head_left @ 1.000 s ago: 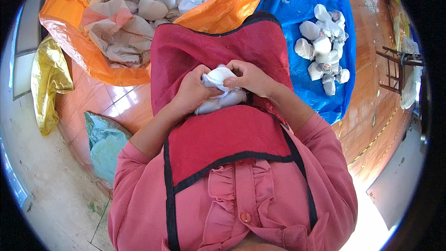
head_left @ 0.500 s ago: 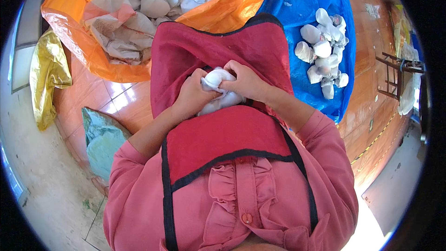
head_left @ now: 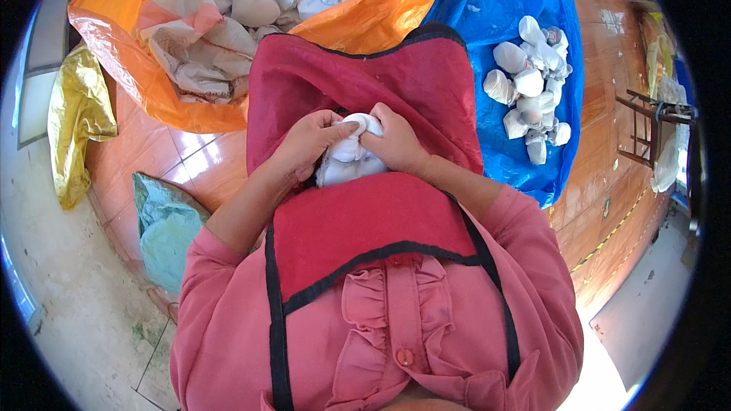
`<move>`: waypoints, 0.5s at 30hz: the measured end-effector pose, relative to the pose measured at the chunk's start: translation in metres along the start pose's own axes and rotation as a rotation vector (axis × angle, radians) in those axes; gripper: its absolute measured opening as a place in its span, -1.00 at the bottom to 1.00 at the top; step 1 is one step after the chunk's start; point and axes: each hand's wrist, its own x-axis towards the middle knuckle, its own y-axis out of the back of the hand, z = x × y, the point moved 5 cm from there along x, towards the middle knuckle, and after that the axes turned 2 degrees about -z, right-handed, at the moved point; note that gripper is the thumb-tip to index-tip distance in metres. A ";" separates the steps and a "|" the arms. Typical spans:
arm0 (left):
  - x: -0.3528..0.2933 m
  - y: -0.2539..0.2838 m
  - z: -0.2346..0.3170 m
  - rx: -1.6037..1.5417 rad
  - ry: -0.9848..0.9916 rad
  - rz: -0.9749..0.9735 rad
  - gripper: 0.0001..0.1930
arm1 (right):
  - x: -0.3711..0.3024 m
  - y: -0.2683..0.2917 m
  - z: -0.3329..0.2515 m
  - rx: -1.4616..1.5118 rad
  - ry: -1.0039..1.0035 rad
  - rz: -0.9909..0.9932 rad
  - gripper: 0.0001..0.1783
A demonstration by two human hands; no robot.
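Observation:
Over my lap, both hands work at a soft white rolled piece (head_left: 350, 151) that looks like cloth; its exact kind I cannot make out. My left hand (head_left: 311, 139) pinches its left side, thumb laid across the top. From the right, my right hand (head_left: 397, 139) grips the same piece, fingers curled in against the rolled edge. More white material (head_left: 346, 173) shows just below, partly covered by the bib of my red apron (head_left: 365, 76). Fingers on the far side are hidden.
An open orange sack (head_left: 365, 27) full of white rounded pieces (head_left: 255, 7) stands ahead on the left. Ahead right, a blue sheet (head_left: 487, 129) bears a heap of white bundles (head_left: 528, 82). A green bag (head_left: 167, 236) and a yellow bag (head_left: 80, 125) lie at left.
My left hand has shifted its grip, with the thumb now stretched over the top of the white piece. The piece's rolled edge sits rounder between my hands.

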 end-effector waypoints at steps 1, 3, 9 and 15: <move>0.001 -0.001 0.000 -0.064 0.023 -0.009 -0.78 | -0.001 0.000 0.002 -0.017 -0.014 0.016 -0.67; 0.004 -0.002 -0.003 -0.174 0.064 -0.056 -0.77 | -0.004 -0.002 0.006 0.031 -0.019 0.056 -0.67; 0.005 -0.008 0.000 -0.139 0.061 -0.057 -0.73 | -0.010 0.003 0.008 0.209 0.037 0.063 -0.65; 0.004 -0.005 0.006 0.355 -0.181 0.123 -0.76 | -0.015 0.005 0.017 0.571 0.027 -0.100 -0.71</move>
